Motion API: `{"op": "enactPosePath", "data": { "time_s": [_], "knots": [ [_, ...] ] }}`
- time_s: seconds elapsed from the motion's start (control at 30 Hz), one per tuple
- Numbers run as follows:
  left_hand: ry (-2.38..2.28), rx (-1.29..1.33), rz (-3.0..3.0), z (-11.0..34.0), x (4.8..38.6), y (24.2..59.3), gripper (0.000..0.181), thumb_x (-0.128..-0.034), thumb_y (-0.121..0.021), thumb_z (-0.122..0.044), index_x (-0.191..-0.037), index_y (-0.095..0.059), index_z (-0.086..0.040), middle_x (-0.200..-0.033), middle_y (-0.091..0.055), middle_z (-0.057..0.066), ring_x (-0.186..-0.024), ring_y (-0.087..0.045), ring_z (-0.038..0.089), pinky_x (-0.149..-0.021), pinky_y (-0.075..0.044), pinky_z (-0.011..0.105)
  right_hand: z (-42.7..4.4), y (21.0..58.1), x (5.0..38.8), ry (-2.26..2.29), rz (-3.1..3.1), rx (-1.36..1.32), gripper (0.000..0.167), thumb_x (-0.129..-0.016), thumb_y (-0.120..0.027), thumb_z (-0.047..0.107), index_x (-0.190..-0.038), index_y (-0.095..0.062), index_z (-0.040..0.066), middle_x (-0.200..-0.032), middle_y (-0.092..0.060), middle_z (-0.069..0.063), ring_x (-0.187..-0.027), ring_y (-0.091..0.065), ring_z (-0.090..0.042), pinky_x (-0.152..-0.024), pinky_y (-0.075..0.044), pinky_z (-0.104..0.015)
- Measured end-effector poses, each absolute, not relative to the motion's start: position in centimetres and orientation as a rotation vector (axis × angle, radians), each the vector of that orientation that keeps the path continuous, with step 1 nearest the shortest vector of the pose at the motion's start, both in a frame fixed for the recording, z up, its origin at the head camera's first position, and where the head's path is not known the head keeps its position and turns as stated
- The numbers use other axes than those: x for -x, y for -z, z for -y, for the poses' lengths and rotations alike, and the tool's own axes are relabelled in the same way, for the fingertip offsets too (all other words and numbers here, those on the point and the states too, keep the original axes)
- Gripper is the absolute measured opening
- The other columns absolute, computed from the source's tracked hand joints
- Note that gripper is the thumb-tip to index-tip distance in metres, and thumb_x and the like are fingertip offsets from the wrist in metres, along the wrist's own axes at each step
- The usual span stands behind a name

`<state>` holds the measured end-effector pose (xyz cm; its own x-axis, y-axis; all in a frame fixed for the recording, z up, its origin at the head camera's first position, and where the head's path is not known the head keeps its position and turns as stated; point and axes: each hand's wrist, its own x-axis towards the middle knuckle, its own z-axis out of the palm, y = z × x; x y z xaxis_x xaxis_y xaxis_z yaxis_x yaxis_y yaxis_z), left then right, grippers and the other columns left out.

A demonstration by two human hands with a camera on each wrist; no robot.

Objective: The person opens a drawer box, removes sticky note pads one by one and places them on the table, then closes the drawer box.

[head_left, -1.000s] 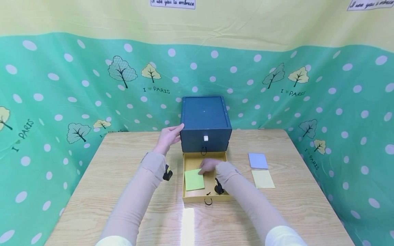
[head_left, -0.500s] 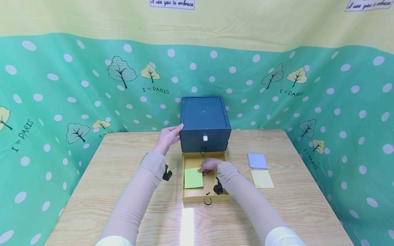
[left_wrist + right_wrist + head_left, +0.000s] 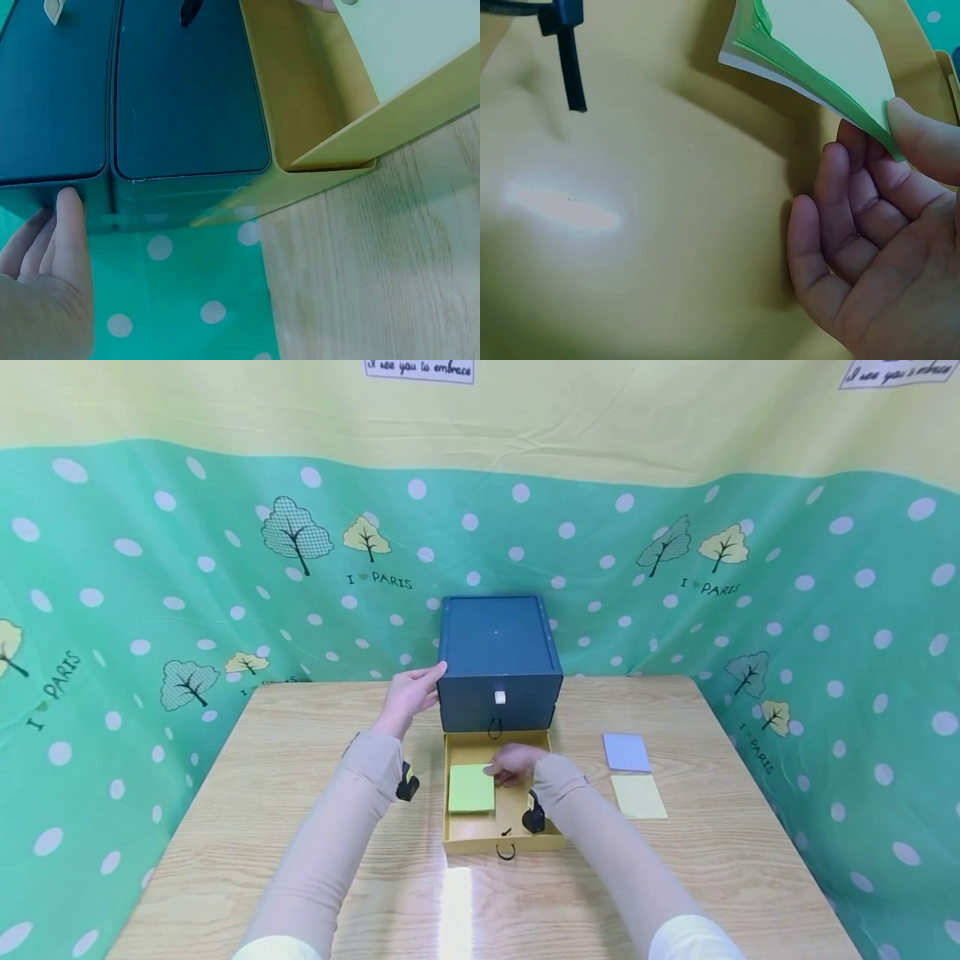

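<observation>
My right hand (image 3: pixel 516 762) reaches into the pulled-out yellow drawer (image 3: pixel 483 839). Thumb and fingers pinch the right edge of a green sticky note pad (image 3: pixel 471 788). In the right wrist view, the pad (image 3: pixel 832 56) is tilted above the drawer floor, with a shadow beneath and a white layer at its underside. My left hand (image 3: pixel 408 695) touches the left side of the dark blue drawer box (image 3: pixel 495 635). Seen from the left wrist, its fingers (image 3: pixel 71 232) are fairly straight, and the thumb lies against the box's side.
A blue-violet sticky pad (image 3: pixel 627 752) and a pale yellow pad (image 3: pixel 639 797) lie on the wooden table (image 3: pixel 315 877), right of the drawer. The upper drawer has a white knob (image 3: pixel 500 697). A black loop pull (image 3: pixel 506 852) is on the open drawer's front. A polka-dot curtain (image 3: pixel 360 635) hangs behind.
The green pad, pinched in my right hand, has shifted slightly away from me and straightened, its near edge now farther from the drawer front. My left hand has stayed on the box.
</observation>
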<state>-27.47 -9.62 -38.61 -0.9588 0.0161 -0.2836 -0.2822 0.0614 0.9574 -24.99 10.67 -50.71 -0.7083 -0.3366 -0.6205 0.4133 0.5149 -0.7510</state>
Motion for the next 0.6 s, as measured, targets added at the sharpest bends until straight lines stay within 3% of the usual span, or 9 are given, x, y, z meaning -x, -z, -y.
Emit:
{"op": "enactPosePath", "data": {
  "time_s": [0.6],
  "knots": [
    [-2.009,0.265,-2.111,9.59,27.48,38.65,0.056,-0.0881,-0.066,-0.039,-0.131,-0.056,-0.005,-0.144,-0.046,0.011,-0.13,-0.048,0.026,-0.103,-0.048,0.035,-10.73,50.05,24.63,1.382,-1.922,-0.056,0.019,-0.094,-0.056,0.012,-0.076,-0.052,0.012,-0.071,-0.054,-0.002,-0.066,-0.052,-0.012,-0.071,-0.051,-0.025]
  ]
}}
